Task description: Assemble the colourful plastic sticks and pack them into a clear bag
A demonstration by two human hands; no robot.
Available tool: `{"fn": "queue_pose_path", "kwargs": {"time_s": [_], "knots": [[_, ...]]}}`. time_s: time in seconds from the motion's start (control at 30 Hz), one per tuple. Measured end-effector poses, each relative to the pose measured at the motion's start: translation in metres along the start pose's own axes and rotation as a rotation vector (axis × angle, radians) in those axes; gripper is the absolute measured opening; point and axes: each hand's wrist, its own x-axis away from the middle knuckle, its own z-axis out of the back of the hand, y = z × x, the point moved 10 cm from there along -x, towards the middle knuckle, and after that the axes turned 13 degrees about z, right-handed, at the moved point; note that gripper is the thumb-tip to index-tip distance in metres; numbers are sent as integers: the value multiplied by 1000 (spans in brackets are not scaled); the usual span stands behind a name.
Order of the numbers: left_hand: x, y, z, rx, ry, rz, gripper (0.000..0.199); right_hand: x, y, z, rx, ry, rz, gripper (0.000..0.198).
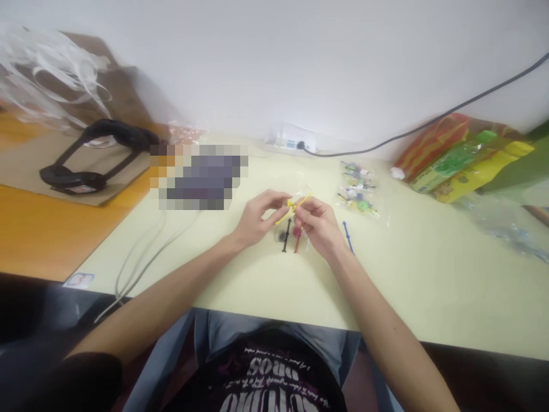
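Observation:
Between my two hands is a yellow plastic piece with thin rods (305, 198), held above the pale table. The fingers of my left hand (261, 217) pinch its left side, and those of my right hand (316, 223) pinch the right side. Just below the fingers lie a black plastic rod (287, 236) and a red rod (297, 243), with a small round dark part (281, 235) beside the black one. A white piece by my right hand is partly hidden. To the right of my right wrist lies a blue rod (348, 237).
Clear bags of small coloured parts (358, 191) lie behind and right. A blurred-out dark rectangle (203, 180) is at the left, near a black frame-like object (98, 154) on cardboard. Snack packages (463, 157) stand far right. A dark cable (412, 131) runs along the wall.

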Motion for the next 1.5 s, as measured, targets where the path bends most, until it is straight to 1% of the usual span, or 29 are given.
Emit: {"fn": "queue_pose_path", "kwargs": {"time_s": [0.1,0.23,0.33,0.57,0.73,0.93,1.2,1.5], "knots": [[0,-3,-1,91,-69,50,32,1,0,0,0,-10,-7,33],[0,-2,-1,170,-102,89,33,1,-2,-1,37,-34,-5,34],[1,0,-3,181,-139,89,29,1,-1,-2,56,-42,-18,36],[1,2,-4,194,-167,72,28,1,0,-1,69,-55,-20,35],[0,0,-4,226,-210,123,31,2,-1,-1,109,-87,-14,35],[-1,3,-1,240,-219,130,28,2,-4,-4,140,-157,-37,38],[0,-6,-7,305,-310,223,27,4,-3,-5,166,-249,-60,35],[-1,-9,-7,299,-318,228,29,3,-9,-5,230,-211,-30,38]]}}
